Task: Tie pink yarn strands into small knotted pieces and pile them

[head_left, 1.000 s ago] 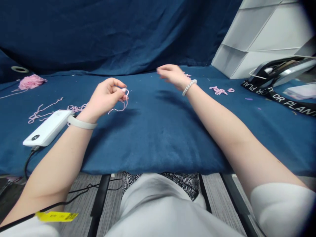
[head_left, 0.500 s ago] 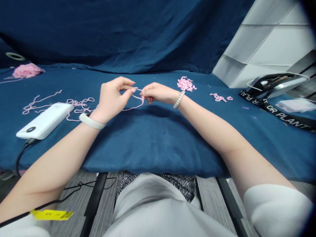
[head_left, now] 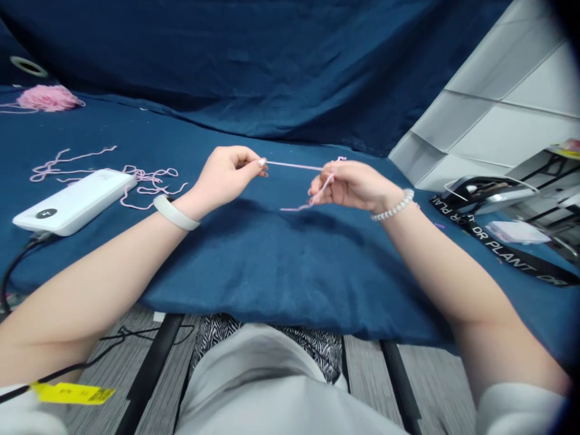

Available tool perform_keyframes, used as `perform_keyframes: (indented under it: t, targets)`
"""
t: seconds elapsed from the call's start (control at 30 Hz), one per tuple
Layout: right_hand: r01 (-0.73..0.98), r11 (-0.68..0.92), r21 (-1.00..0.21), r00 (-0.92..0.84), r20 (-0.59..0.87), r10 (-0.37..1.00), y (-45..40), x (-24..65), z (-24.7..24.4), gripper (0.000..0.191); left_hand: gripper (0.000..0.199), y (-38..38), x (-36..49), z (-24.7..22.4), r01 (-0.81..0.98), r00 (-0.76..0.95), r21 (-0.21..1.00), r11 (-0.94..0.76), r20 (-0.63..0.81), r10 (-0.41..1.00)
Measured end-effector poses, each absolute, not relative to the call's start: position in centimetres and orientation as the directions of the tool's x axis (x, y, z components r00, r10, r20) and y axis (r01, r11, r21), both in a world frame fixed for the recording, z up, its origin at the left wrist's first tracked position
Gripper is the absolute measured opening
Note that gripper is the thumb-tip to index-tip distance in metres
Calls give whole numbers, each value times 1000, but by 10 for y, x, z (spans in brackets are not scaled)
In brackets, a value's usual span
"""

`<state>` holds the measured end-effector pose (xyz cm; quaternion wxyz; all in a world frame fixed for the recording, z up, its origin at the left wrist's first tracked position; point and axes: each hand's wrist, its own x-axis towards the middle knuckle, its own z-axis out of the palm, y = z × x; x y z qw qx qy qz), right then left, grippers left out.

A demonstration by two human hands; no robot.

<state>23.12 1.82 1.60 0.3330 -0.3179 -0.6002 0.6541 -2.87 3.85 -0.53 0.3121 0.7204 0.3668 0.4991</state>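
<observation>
A strand of pink yarn (head_left: pixel 294 165) runs straight and taut between my two hands above the blue cloth. My left hand (head_left: pixel 233 172) pinches one end of it between thumb and fingertips. My right hand (head_left: pixel 348 184) grips the strand on the other side, and a loose tail of yarn hangs from its fingers down to the left. Loose pink yarn strands (head_left: pixel 151 178) lie on the cloth to the left of my left hand. A bit of pink yarn shows behind my right hand, which hides most of it.
A white power bank (head_left: pixel 75 199) with a black cable lies at the left. Further back are a pink yarn bundle (head_left: pixel 49 98) and a tape roll (head_left: pixel 28 66). At the right are a black lettered strap (head_left: pixel 507 254), a dark pouch-like object and white panels (head_left: pixel 489 133).
My hands have moved apart, the right one going right, and the slack yarn between them is now taut. The view has tilted slightly.
</observation>
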Motion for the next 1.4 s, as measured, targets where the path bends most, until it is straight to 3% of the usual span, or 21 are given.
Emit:
perform_keyframes:
  t: [0.07,0.13,0.2,0.27,0.33,0.43,0.53,0.63,0.8,0.97,1.17,1.3,1.4]
  targets:
    - [44,-121,-992,-594,-124,795,3,241,0,24,17,36,-22,-5,-100,275,933,-345,359,892]
    - [157,-108,-982,-607,-183,774,-14,245,-12,26,21,30,-14,-4,-367,379,928,-67,215,900]
    - [293,-15,-956,-616,-200,762,-29,244,-18,27,25,21,-6,-1,-482,472,864,146,116,874]
    - [361,90,-928,-630,-172,757,-42,239,-18,27,29,11,2,4,-526,496,818,234,72,865]
    - [325,92,-941,-648,-151,746,-52,234,-17,26,31,3,8,10,-538,470,812,226,66,880]
    - [107,-106,-989,-669,-150,728,-62,232,-20,25,31,-3,16,17,-480,399,869,120,95,912]
    - [-124,-262,-957,-615,-134,777,-66,236,-25,22,34,-5,23,18,-350,343,937,6,123,931]
    - [-285,-297,-912,-515,-116,849,-65,240,-30,16,31,-8,27,11,-304,358,953,12,103,928]
    - [-351,-334,-875,-387,-189,903,-60,239,-33,7,10,-16,27,-6,-398,456,905,151,53,889]
    - [-435,-362,-825,-352,-214,911,-65,230,-29,9,15,-20,30,-23,-338,497,932,135,55,866]
    - [-305,-436,-846,-422,-290,859,-76,222,-20,18,18,-21,33,-35,-298,519,944,146,32,854]
    - [-42,-295,-955,-407,-253,877,-75,233,-19,20,19,-17,29,-34,-279,496,950,140,17,868]
    - [222,-127,-967,-339,-199,920,-69,247,-17,19,27,-14,27,-33,-271,472,951,148,-2,882]
